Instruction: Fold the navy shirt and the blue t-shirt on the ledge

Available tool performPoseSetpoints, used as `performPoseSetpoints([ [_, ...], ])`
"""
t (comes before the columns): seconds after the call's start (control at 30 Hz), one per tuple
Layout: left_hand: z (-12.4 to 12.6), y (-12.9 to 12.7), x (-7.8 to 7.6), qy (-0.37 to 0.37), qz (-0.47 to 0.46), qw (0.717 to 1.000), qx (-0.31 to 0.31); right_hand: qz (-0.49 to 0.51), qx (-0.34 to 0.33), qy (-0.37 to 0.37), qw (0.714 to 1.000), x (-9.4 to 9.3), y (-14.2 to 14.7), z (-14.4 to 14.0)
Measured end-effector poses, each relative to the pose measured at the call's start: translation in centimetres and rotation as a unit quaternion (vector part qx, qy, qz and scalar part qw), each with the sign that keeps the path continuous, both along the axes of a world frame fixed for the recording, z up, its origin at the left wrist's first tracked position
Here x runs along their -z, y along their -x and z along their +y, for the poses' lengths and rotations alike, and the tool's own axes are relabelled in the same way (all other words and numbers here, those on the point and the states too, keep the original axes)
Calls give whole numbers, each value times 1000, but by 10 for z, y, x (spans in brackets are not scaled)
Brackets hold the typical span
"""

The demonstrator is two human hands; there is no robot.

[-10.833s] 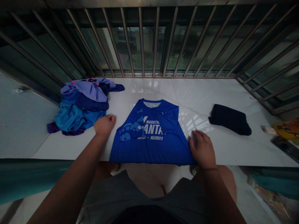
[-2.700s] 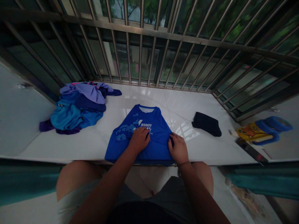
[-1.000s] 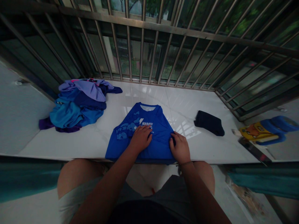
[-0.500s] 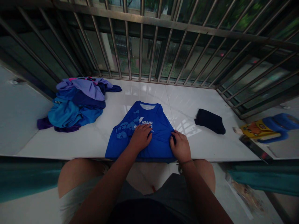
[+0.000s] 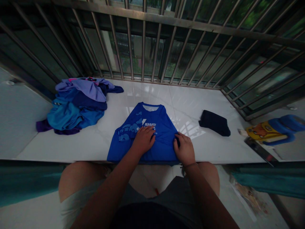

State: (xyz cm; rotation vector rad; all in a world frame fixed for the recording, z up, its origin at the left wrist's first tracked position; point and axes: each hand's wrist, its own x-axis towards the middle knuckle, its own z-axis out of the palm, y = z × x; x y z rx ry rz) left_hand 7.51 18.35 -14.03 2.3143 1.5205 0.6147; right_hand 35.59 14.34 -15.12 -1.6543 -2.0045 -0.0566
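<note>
A blue sleeveless marathon shirt (image 5: 124,140) lies flat on the white tiled ledge (image 5: 83,146), its hem at the near edge and its right side folded inward. My left hand (image 5: 143,140) rests flat on the shirt's middle, fingers spread over the white lettering. My right hand (image 5: 185,149) presses on the folded right edge, fingers curled on the cloth.
A heap of blue and purple clothes (image 5: 76,106) lies at the ledge's back left. A folded dark garment (image 5: 215,122) sits to the right. Metal window bars (image 5: 143,41) close off the back and right. A yellow and blue item (image 5: 271,132) lies at far right.
Since ten seconds ago the shirt's right side has been folded in and both hands have moved onto it. Over the last second the hands have barely moved.
</note>
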Motion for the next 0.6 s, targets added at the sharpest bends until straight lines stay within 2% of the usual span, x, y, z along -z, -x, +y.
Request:
performPoseSetpoints([
  [0.6,1,1,0,2,-11,1000,2,-5,1,0,1000,-1,0,0],
])
